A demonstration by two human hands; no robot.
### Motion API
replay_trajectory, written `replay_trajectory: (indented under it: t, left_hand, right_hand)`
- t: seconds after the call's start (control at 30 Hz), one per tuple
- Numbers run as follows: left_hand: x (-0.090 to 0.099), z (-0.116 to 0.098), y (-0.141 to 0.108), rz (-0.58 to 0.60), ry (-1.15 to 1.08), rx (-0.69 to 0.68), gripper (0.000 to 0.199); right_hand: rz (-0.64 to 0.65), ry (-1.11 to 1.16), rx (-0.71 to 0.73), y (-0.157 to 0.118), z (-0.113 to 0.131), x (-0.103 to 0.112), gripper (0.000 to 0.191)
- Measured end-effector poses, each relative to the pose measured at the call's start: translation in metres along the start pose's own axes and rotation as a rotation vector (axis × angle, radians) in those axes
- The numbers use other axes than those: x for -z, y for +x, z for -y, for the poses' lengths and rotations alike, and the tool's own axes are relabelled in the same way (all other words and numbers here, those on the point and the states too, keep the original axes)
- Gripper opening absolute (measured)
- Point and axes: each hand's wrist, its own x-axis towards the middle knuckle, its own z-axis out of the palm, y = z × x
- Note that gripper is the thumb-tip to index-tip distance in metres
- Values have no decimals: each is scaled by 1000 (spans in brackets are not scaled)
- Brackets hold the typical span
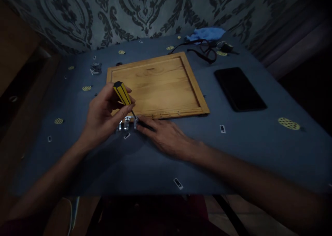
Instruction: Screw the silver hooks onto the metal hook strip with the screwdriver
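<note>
A yellow and black screwdriver [122,93] is held in my left hand [105,109], tilted, with its tip down at the small metal clips. These silver clips [126,123] sit along the near edge of a framed wooden panel [155,85], toward its left end. My right hand [166,137] has its fingertips pinched at the rightmost clip [135,122], beside the screwdriver tip. Small dark holes show along the panel's near edge, to the right of the clips. The panel lies flat on a blue patterned tablecloth.
A black phone or tablet [240,89] lies right of the panel. Behind it are eyeglasses [207,54], a blue cloth [206,34] and a dark small object [225,47]. Small metal parts [95,69] lie at the back left. A patterned wall [145,14] rises behind the table.
</note>
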Motion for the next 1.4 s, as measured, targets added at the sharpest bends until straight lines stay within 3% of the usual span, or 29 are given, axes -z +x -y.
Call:
replay_trajectory:
  t: [0.23,0.57,0.83,1.23,1.4]
  left_hand:
    - [0,5,-13,-24,-13,-28,32]
    - [-4,32,-4,-98,-165,-92,38]
    - [-4,32,0,-90,-123,-78,45]
    - [-1,33,10,-173,-88,-102,44]
    - [-1,33,9,-168,-118,-120,56]
  right_hand:
    - [-52,-33,-6,-1,2,-2,55]
    - [-34,-105,-25,2,8,5,47]
    - [-59,-83,-23,3,7,5,46]
    - [-44,-88,-30,2,9,6,48]
    - [-63,-51,-23,1,8,5,48]
